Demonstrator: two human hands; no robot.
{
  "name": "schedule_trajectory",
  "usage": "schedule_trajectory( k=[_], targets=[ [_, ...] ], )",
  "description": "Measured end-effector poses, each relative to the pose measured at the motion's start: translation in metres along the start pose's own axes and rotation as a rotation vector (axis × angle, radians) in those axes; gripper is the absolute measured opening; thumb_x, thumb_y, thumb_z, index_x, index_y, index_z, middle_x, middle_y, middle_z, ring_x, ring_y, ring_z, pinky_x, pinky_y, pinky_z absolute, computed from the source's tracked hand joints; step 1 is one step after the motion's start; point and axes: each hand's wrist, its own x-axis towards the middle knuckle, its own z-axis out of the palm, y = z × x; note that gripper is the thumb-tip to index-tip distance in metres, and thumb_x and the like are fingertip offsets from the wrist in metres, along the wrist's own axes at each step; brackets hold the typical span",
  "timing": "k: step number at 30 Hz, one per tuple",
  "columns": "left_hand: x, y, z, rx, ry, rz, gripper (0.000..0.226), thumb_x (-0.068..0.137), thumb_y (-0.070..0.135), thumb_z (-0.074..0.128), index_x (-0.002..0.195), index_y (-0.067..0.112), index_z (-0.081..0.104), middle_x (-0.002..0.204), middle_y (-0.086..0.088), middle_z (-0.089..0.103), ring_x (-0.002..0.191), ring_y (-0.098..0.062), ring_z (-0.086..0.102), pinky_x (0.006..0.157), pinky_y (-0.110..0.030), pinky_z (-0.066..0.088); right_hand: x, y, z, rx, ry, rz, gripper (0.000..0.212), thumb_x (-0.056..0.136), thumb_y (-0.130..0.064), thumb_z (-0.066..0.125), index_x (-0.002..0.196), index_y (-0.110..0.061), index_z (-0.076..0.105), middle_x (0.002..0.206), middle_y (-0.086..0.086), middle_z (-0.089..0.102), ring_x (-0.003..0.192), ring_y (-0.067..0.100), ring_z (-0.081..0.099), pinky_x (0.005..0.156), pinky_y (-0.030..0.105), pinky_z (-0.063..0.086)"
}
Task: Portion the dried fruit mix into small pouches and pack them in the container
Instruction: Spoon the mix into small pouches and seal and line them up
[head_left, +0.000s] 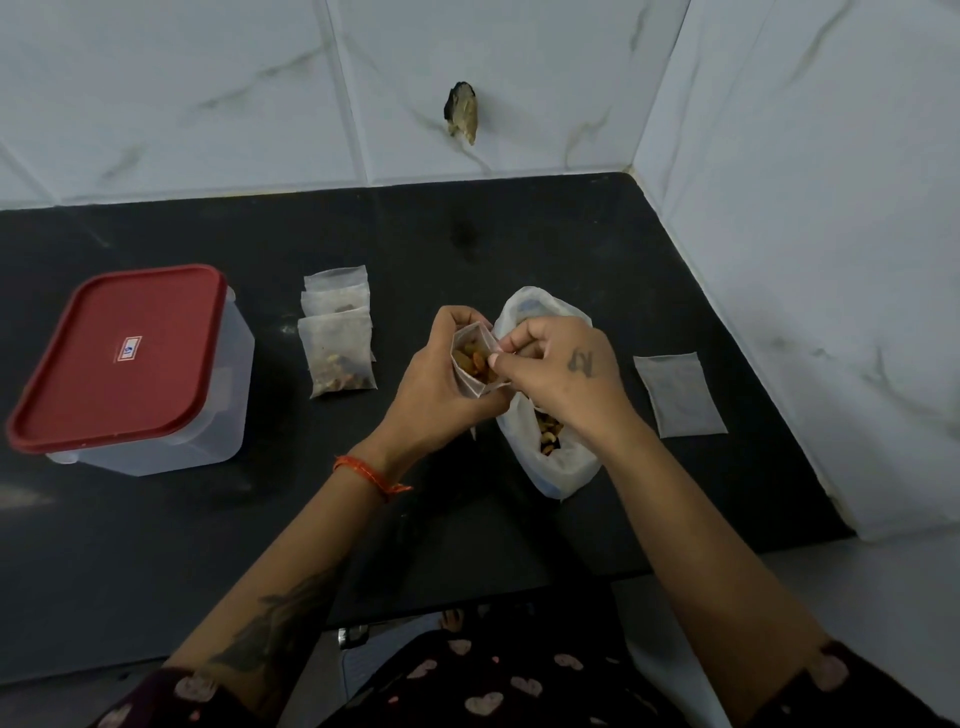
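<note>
Black desk (597, 249) in a tiled corner, filling one pouch.
My left hand (434, 384) grips the open pouch (475, 364), mouth up; my right hand (563, 379) pinches mix at its mouth, just above the bag (563, 462). Container (130, 364) is far left, closed.

The left hand (441, 384) grips a small clear plastic pouch (475, 364) part-filled with dried fruit; the right hand (561, 374) pinches its rim above a white plastic bag (561, 462) on the black counter (519, 249).
</note>
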Motion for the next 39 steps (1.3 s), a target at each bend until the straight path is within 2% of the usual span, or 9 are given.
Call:
schedule_trajectory(
  k=[4,12,20,24,26,30,33,35,39],
  targets=[
    [-0.002,0.0,-0.005,-0.009,0.024,0.023,0.069,0.063,0.032,0.076,0.119,0.014,0.039,0.102,0.006,0.057,0.094,-0.016,0.063,0.079,-0.036,0.055,-0.001,-0.006,-0.002,0.192,-0.001,-0.012,0.01,0.085,-0.018,0.066,0.077,-0.024,0.064,0.066,-0.01,0.064,0.055,-0.005,0.059,0.053,0.004,0.044],
    [-0.001,0.001,-0.006,0.033,-0.002,0.021,0.072,0.063,0.039,0.074,0.122,0.019,0.037,0.11,0.002,0.055,0.101,-0.014,0.061,0.084,-0.028,0.053,0.0,-0.01,-0.001,-0.124,0.149,-0.16,0.005,0.083,-0.024,0.068,0.079,-0.026,0.068,0.058,-0.02,0.055,0.057,-0.005,0.057,0.055,0.003,0.04],
    [0.0,0.001,-0.007,0.048,-0.018,0.037,0.066,0.066,0.037,0.072,0.12,0.015,0.041,0.11,0.0,0.056,0.099,-0.015,0.061,0.083,-0.028,0.053,0.002,-0.006,-0.001,0.021,0.058,-0.092,0.01,0.081,-0.019,0.07,0.074,-0.026,0.066,0.06,-0.013,0.062,0.056,-0.002,0.06,0.054,0.005,0.044],
    [-0.002,0.002,-0.007,0.077,-0.015,0.018,0.062,0.065,0.036,0.072,0.117,0.019,0.043,0.106,0.004,0.057,0.095,-0.011,0.061,0.081,-0.025,0.052,0.004,0.0,0.0,-0.052,0.118,-0.104,0.004,0.082,-0.02,0.069,0.08,-0.022,0.07,0.058,-0.014,0.06,0.053,-0.001,0.058,0.053,0.005,0.042],
    [-0.003,0.001,-0.007,0.071,-0.018,0.02,0.059,0.067,0.033,0.072,0.116,0.018,0.044,0.104,0.004,0.058,0.093,-0.011,0.062,0.079,-0.024,0.052,0.004,0.003,0.002,0.056,0.059,-0.099,0.005,0.081,-0.015,0.07,0.079,-0.02,0.07,0.06,-0.011,0.063,0.054,0.0,0.061,0.054,0.008,0.046],
    [-0.003,0.001,-0.006,0.103,-0.023,0.007,0.06,0.064,0.038,0.068,0.116,0.021,0.044,0.11,0.005,0.056,0.1,-0.01,0.058,0.085,-0.025,0.052,0.005,0.008,0.003,-0.042,0.137,-0.12,0.003,0.083,-0.019,0.069,0.083,-0.02,0.071,0.062,-0.01,0.064,0.06,0.004,0.063,0.06,0.014,0.049],
    [-0.003,0.001,-0.006,0.087,-0.029,-0.001,0.059,0.063,0.038,0.067,0.115,0.023,0.043,0.109,0.008,0.055,0.099,-0.008,0.059,0.083,-0.021,0.051,0.004,0.012,-0.001,0.142,0.041,-0.072,0.004,0.084,-0.023,0.069,0.08,-0.025,0.068,0.063,-0.009,0.065,0.057,0.0,0.063,0.065,0.014,0.052],
    [-0.003,0.001,-0.007,0.093,-0.028,-0.019,0.058,0.063,0.042,0.065,0.114,0.028,0.042,0.108,0.01,0.056,0.099,-0.005,0.059,0.082,-0.019,0.051,0.004,0.02,-0.008,0.197,0.05,-0.018,0.004,0.085,-0.03,0.067,0.081,-0.029,0.067,0.068,-0.009,0.068,0.061,0.002,0.065,0.072,0.023,0.056],
    [-0.006,-0.002,-0.008,0.119,-0.049,-0.081,0.061,0.062,0.046,0.067,0.115,0.03,0.041,0.11,0.014,0.055,0.1,-0.001,0.058,0.081,-0.017,0.051,0.001,0.048,-0.028,-0.289,0.1,0.079,0.018,0.086,-0.038,0.064,0.099,-0.026,0.069,0.081,-0.017,0.062,0.073,-0.001,0.056,0.067,0.017,0.044]
  ],
)
